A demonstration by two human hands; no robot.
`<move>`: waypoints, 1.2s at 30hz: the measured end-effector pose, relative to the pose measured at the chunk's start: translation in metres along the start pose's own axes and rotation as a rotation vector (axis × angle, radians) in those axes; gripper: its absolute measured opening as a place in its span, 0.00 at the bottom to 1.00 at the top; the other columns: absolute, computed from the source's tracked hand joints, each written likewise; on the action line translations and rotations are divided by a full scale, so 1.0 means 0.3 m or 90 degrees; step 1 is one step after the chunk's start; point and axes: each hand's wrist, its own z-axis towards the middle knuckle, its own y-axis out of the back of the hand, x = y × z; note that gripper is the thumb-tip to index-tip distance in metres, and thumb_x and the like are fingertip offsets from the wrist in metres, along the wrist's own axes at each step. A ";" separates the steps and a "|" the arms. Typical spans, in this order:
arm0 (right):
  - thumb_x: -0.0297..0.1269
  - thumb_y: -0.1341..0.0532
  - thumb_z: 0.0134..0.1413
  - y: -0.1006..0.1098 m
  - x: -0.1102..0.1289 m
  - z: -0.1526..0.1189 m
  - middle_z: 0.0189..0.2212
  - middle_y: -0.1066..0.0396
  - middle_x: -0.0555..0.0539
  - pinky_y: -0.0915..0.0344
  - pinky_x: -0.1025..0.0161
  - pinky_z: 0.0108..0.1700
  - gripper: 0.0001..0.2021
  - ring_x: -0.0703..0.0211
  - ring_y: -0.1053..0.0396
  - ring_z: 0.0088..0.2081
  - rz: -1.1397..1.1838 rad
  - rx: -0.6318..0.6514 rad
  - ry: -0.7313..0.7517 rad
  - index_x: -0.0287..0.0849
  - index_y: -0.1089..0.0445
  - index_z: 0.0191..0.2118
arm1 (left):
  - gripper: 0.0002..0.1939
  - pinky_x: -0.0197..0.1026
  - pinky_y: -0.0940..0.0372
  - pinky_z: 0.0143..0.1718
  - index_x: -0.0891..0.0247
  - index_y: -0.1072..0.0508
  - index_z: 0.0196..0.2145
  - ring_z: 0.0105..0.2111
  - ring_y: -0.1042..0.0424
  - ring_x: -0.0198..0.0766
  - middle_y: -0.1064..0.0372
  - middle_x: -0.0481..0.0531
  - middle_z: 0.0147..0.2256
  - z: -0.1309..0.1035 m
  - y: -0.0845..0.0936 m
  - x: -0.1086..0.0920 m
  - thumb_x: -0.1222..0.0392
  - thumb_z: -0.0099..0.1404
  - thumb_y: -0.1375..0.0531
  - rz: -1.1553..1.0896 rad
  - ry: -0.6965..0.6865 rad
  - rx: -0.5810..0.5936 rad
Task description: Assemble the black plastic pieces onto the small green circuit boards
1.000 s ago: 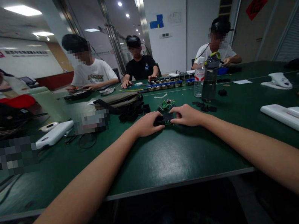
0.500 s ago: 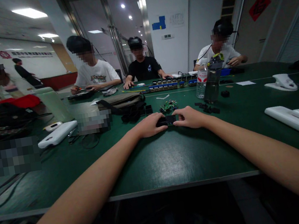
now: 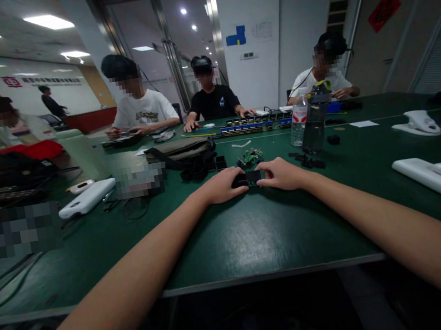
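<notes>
1. Together, left hand (image 3: 224,186) and right hand (image 3: 285,173) reach forward, pinching a black component (image 3: 253,177) between them, nearer than a green circuit board (image 3: 251,156).
2. Fingers (image 3: 241,190) hide its ends; table (image 3: 242,246) contact is unclear.

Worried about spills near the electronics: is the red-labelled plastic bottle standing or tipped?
Standing upright: the red-labelled plastic bottle rests base-down on the green table, neck uppermost.

Under the tall, dark, see-through plastic bottle (image 3: 314,125), the flat green tabletop (image 3: 237,241) is smooth, semi-glossy. Left of the bottle, the olive-brown bag (image 3: 189,149) looks like matt cloth; the small black rectangular block (image 3: 253,177), matt too. Rightward, the long white slab (image 3: 430,181) is smooth plastic.
</notes>
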 end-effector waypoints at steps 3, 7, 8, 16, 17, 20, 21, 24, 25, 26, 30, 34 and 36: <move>0.38 0.35 0.54 -0.001 -0.001 0.000 0.25 0.28 0.50 0.44 0.67 0.33 0.14 0.63 0.33 0.27 -0.001 -0.008 -0.002 0.38 0.27 0.46 | 0.19 0.45 0.35 0.46 0.64 0.32 0.46 0.45 0.29 0.47 0.30 0.60 0.44 -0.001 -0.001 0.002 0.48 0.64 0.43 -0.006 -0.002 -0.001; 0.38 0.35 0.54 0.003 0.003 0.000 0.25 0.27 0.50 0.44 0.67 0.34 0.13 0.62 0.32 0.27 -0.013 -0.020 -0.007 0.39 0.27 0.45 | 0.20 0.45 0.35 0.48 0.64 0.33 0.47 0.46 0.29 0.47 0.30 0.60 0.45 0.000 -0.001 0.002 0.48 0.64 0.43 -0.010 -0.004 -0.004; 0.38 0.35 0.54 0.004 0.003 0.000 0.25 0.27 0.50 0.44 0.66 0.34 0.13 0.62 0.32 0.27 -0.016 -0.023 -0.008 0.39 0.27 0.45 | 0.20 0.45 0.36 0.48 0.64 0.33 0.47 0.47 0.30 0.47 0.30 0.60 0.46 0.000 0.000 0.002 0.48 0.64 0.43 -0.011 -0.003 -0.002; 0.39 0.35 0.55 0.002 -0.003 -0.001 0.25 0.27 0.50 0.43 0.66 0.34 0.14 0.62 0.31 0.27 -0.016 -0.039 -0.004 0.40 0.27 0.46 | 0.22 0.46 0.36 0.50 0.64 0.33 0.49 0.48 0.30 0.47 0.30 0.61 0.48 0.002 -0.003 0.002 0.47 0.64 0.44 -0.004 -0.004 -0.002; 0.39 0.35 0.55 0.002 -0.003 -0.001 0.25 0.27 0.50 0.43 0.66 0.34 0.14 0.62 0.31 0.27 -0.019 -0.041 -0.004 0.40 0.27 0.46 | 0.21 0.46 0.36 0.50 0.64 0.33 0.49 0.48 0.30 0.47 0.30 0.60 0.48 0.002 -0.003 0.003 0.47 0.64 0.44 -0.003 -0.005 -0.003; 0.40 0.35 0.55 0.002 -0.003 0.000 0.26 0.26 0.50 0.43 0.66 0.34 0.14 0.61 0.31 0.28 -0.033 -0.045 -0.011 0.40 0.27 0.46 | 0.22 0.46 0.36 0.50 0.64 0.33 0.50 0.48 0.30 0.47 0.31 0.60 0.48 0.002 -0.003 0.005 0.47 0.64 0.44 -0.004 -0.006 -0.002; 0.40 0.35 0.55 0.003 -0.002 0.000 0.26 0.26 0.50 0.43 0.66 0.34 0.14 0.61 0.31 0.28 -0.036 -0.044 -0.014 0.40 0.27 0.45 | 0.22 0.45 0.37 0.50 0.65 0.34 0.50 0.48 0.30 0.47 0.31 0.61 0.48 0.002 -0.003 0.004 0.47 0.64 0.44 -0.004 -0.005 -0.001; 0.39 0.35 0.55 0.006 0.003 0.000 0.26 0.26 0.49 0.43 0.66 0.34 0.14 0.61 0.31 0.28 -0.034 -0.040 -0.021 0.39 0.27 0.45 | 0.23 0.46 0.37 0.50 0.65 0.34 0.51 0.48 0.30 0.47 0.31 0.61 0.48 0.001 -0.006 0.000 0.47 0.65 0.44 0.001 0.000 -0.006; 0.39 0.35 0.55 0.006 0.004 -0.001 0.26 0.26 0.49 0.43 0.66 0.34 0.14 0.61 0.31 0.28 -0.032 -0.039 -0.023 0.39 0.27 0.46 | 0.23 0.46 0.36 0.49 0.64 0.34 0.51 0.47 0.30 0.47 0.31 0.60 0.47 0.002 -0.008 -0.002 0.46 0.65 0.44 0.006 0.003 -0.012; 0.39 0.35 0.54 0.006 0.006 -0.001 0.26 0.26 0.49 0.43 0.66 0.34 0.14 0.61 0.31 0.28 -0.029 -0.038 -0.027 0.39 0.27 0.46 | 0.23 0.46 0.36 0.49 0.63 0.34 0.51 0.47 0.31 0.48 0.31 0.60 0.47 0.002 -0.011 -0.004 0.45 0.65 0.45 0.013 0.007 -0.018; 0.39 0.35 0.54 0.004 0.004 0.000 0.26 0.26 0.50 0.43 0.66 0.34 0.14 0.61 0.31 0.28 -0.026 -0.038 -0.028 0.40 0.27 0.45 | 0.25 0.47 0.36 0.47 0.62 0.34 0.52 0.46 0.31 0.49 0.31 0.60 0.46 0.006 -0.023 -0.011 0.43 0.65 0.45 0.052 0.018 -0.034; 0.41 0.36 0.55 0.003 -0.005 0.001 0.26 0.27 0.50 0.44 0.66 0.33 0.13 0.61 0.31 0.27 -0.037 -0.068 -0.033 0.40 0.27 0.44 | 0.25 0.47 0.36 0.48 0.61 0.35 0.54 0.46 0.31 0.48 0.32 0.59 0.47 0.010 -0.030 -0.014 0.43 0.67 0.47 0.066 0.016 -0.043; 0.41 0.36 0.55 0.002 -0.008 0.002 0.26 0.27 0.50 0.44 0.66 0.32 0.13 0.61 0.32 0.27 -0.040 -0.078 -0.040 0.40 0.27 0.44 | 0.25 0.47 0.36 0.47 0.61 0.35 0.54 0.46 0.30 0.49 0.31 0.60 0.47 0.010 -0.030 -0.015 0.43 0.67 0.46 0.064 0.018 -0.038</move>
